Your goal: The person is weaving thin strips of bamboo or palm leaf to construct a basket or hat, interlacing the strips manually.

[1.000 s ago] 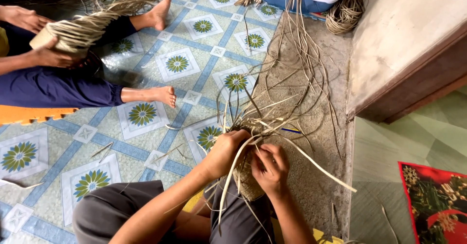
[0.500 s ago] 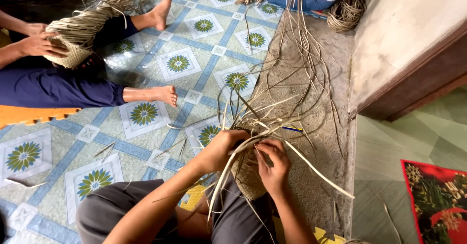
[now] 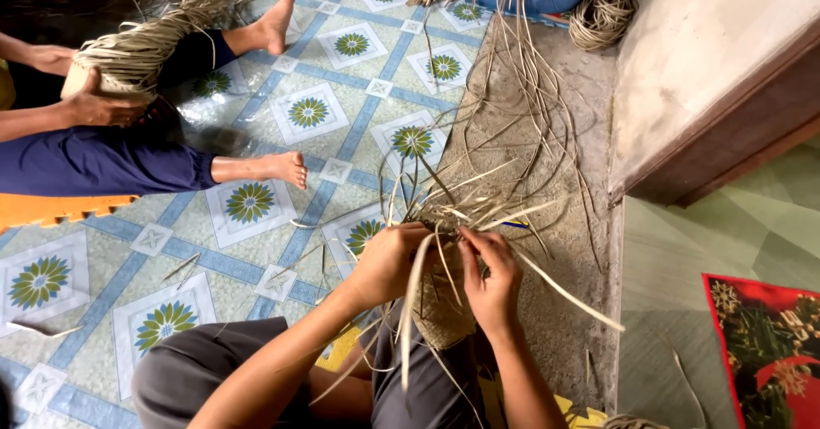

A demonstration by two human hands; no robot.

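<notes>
Tiled floor (image 3: 256, 138) with blue lines and green flower squares, with a bare concrete strip (image 3: 547, 249) running along a wall on the right.

Left hand (image 3: 389, 262) is curled closed around the rim of a half-woven basket (image 3: 440, 309) sitting in the lap, pinching a pale strip (image 3: 412, 296) that droops down over the thigh. Right hand (image 3: 491, 279) grips the other side of the rim, fingers (image 3: 478, 245) bent tight over a few strands. Loose straw ends (image 3: 478, 198) fan out from the top of the basket in every direction.

My guess at what could go sideways: those dry strips look brittle, so a sharp bend could snap one, or a slack grip could let the weave loosen.

Farther out, another person sits across the tiles with their own bundle of straw (image 3: 137, 49), a third is at the top edge beside a straw coil (image 3: 602, 14), and a red patterned mat (image 3: 769, 343) lies at the right.
</notes>
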